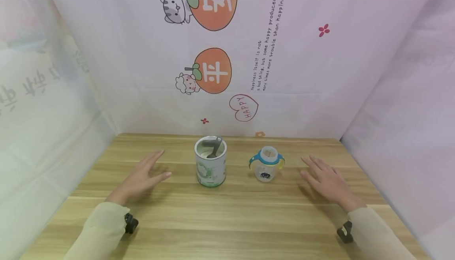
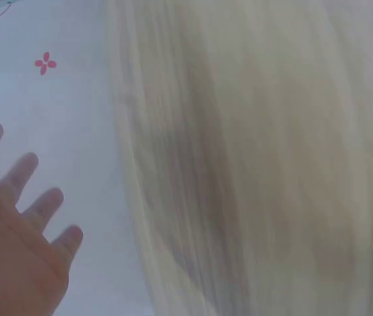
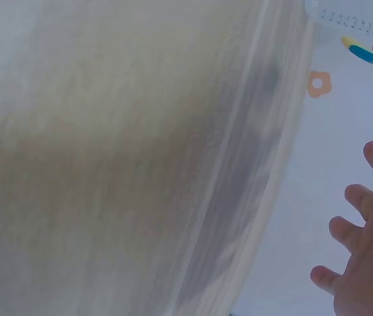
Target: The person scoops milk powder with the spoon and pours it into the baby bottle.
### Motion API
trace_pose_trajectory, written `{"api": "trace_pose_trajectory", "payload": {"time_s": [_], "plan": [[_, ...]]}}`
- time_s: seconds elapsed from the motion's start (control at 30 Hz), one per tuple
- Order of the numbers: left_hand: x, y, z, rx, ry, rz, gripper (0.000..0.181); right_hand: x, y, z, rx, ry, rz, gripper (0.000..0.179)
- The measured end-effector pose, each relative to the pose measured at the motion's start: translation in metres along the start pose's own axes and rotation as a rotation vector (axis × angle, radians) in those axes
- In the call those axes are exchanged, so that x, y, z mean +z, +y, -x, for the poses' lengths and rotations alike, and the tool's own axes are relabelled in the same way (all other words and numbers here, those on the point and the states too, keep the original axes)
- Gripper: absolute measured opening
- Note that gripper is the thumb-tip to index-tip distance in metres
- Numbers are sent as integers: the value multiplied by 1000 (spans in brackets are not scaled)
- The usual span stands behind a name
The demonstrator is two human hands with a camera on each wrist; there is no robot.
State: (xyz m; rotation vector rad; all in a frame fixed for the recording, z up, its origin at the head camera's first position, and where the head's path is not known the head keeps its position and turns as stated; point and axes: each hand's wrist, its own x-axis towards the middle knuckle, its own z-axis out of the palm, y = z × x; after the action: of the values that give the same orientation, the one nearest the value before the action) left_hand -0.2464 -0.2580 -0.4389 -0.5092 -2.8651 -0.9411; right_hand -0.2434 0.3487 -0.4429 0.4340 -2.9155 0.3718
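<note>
Wood-grain table [image 1: 227, 220], planks running crosswise. White printed cloth [image 1: 302, 62] hangs behind; pale side cloths [image 1: 419, 102] flank it. Lidless can [image 1: 210, 173], grey scoop [image 1: 215, 147] in its mouth, stands left of a two-handled bottle [image 1: 266, 169]. Left hand [image 1: 140, 179] beside can, right hand [image 1: 327, 181] beside bottle; both released, fingers extended, shadows on the wood.
</note>
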Motion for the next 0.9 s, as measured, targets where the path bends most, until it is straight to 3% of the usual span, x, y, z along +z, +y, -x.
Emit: {"api": "trace_pose_trajectory", "payload": {"time_s": [0.33,0.5,0.9], "plan": [[6,18,-12,-27,-43,191,92,-5,-10,-5,-62,80,-106,55],[14,24,-22,27,-40,269,92,-6,-14,-8,-107,124,-137,50],[30,52,-44,40,-31,317,99,-10,-30,-18,-160,138,-132,48]]}}
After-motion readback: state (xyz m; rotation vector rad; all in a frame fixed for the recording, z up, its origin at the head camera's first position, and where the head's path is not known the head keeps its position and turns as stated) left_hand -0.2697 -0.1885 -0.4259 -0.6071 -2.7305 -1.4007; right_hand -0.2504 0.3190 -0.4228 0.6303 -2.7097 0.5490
